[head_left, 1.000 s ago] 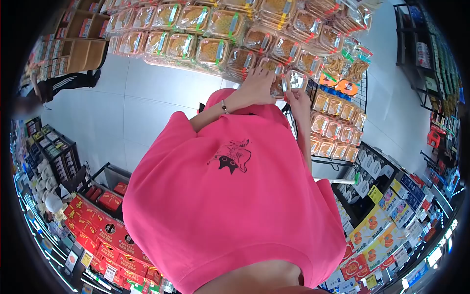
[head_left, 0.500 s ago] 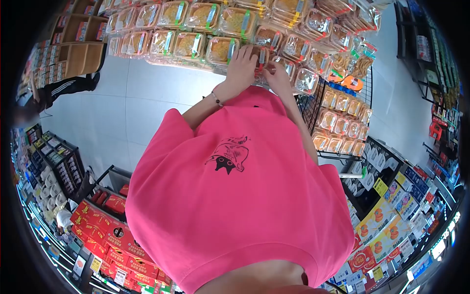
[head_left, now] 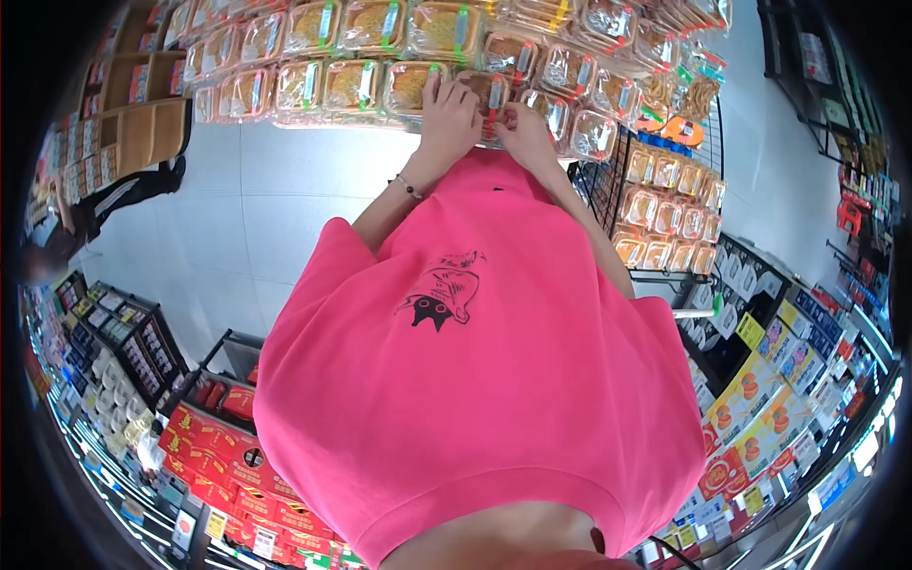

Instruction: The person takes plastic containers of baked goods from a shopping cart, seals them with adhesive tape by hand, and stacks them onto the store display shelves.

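Your left hand is at the upper centre of the frame, fingers extended over the left edge of a clear container with a red label. Your right hand is at that container's lower right corner, fingers drawn in narrow. Whether either hand grips it cannot be determined. The container sits in the front row of the display, between a green-labelled container on the left and another red-labelled container on the right. A wire rack stands right of your right forearm.

Upper packs cut off; right hand's grip seems partly hidden.
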A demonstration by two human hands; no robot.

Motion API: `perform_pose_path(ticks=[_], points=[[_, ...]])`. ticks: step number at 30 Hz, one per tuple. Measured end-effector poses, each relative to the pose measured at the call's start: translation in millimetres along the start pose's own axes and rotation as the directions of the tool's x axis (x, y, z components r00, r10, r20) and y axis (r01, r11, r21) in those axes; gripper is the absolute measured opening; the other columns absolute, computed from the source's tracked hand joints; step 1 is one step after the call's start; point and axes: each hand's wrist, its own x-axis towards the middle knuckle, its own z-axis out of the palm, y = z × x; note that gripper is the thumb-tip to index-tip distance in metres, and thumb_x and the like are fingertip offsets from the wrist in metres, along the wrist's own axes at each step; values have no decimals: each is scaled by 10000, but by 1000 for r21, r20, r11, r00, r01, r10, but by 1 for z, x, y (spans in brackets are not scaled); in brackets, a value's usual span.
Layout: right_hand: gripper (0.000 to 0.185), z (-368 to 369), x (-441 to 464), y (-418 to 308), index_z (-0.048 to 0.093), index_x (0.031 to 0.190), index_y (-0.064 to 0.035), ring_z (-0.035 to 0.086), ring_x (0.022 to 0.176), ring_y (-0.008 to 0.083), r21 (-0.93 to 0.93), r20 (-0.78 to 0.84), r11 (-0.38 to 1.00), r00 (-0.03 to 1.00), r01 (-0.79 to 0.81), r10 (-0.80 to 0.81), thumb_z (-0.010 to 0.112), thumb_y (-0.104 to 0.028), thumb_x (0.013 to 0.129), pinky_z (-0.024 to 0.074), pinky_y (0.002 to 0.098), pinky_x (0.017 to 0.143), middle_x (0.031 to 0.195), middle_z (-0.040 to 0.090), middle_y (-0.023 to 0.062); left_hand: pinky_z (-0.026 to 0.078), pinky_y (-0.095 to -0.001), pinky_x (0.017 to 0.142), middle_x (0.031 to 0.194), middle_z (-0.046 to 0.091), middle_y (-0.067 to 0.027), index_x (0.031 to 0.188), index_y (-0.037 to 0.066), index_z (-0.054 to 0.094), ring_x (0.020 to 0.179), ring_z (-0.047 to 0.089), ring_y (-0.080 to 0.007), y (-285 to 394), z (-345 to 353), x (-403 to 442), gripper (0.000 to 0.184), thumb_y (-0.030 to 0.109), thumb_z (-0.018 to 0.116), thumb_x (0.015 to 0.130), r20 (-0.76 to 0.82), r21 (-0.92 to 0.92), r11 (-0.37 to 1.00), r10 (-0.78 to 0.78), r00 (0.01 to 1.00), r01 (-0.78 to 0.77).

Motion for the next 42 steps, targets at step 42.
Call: perform_pose_path(ticks=[42], points=[[352, -145, -118, 106, 587, 962, 14, 640, 749, 353, 257, -108, 928, 946, -270, 305, 399, -284, 950, 488, 410, 701, 778, 650, 187, 451, -431, 679, 742, 580, -168, 815, 21, 549, 760, 583, -360, 218, 55, 98, 250, 224, 466, 934, 612, -528, 849, 407, 678, -33]])
